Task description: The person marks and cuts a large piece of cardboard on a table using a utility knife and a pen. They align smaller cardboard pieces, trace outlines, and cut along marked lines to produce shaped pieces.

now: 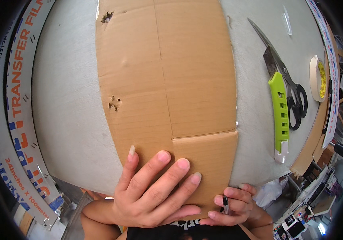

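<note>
Brown cardboard (pixel 169 92), pencil-thin lines, ragged holes, left hand (pixel 151 194) spread, right hand (pixel 238 206) gripping pen (pixel 226 206)

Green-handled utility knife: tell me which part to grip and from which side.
Take the knife by its green handle, toward the pale end, probably coming from the near side. It lies lengthwise with its blade pointing away from the person, and the scissors crowd the handle's right.

Tan cardboard (pixel 203 80) with thin dark lines (pixel 167 100), pale grey bench (pixel 69 100), lime-green cutter (pixel 276 112) (pretty loud tbh), black-handled scissors (pixel 285 70), cream tape roll (pixel 315 80) with yellow core (pixel 322 80).
</note>
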### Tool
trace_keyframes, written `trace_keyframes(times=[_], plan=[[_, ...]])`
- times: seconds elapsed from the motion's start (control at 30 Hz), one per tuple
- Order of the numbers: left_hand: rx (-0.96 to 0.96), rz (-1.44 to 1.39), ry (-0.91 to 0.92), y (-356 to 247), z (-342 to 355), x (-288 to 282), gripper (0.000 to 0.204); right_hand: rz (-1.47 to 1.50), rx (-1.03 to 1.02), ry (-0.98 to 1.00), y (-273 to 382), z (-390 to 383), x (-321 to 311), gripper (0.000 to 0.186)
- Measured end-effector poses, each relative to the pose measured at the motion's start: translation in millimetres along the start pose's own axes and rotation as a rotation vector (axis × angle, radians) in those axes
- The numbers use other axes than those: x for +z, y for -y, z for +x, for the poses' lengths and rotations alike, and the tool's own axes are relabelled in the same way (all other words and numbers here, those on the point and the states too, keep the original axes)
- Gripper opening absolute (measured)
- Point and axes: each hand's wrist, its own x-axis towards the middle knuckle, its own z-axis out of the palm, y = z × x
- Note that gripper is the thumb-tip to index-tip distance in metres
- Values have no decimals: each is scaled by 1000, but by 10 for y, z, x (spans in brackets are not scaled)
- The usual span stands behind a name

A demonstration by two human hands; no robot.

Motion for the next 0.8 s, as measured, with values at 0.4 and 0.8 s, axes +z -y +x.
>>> trace_keyframes(times=[0.4, 0.8], plan=[[-65, 6, 5, -30, -39, -1, 61, 87, 17, -111, -17, 102, 57, 28], [-7, 48, 123, 0, -33, -49, 85, 112, 38, -136, -25, 138, 56, 20]])
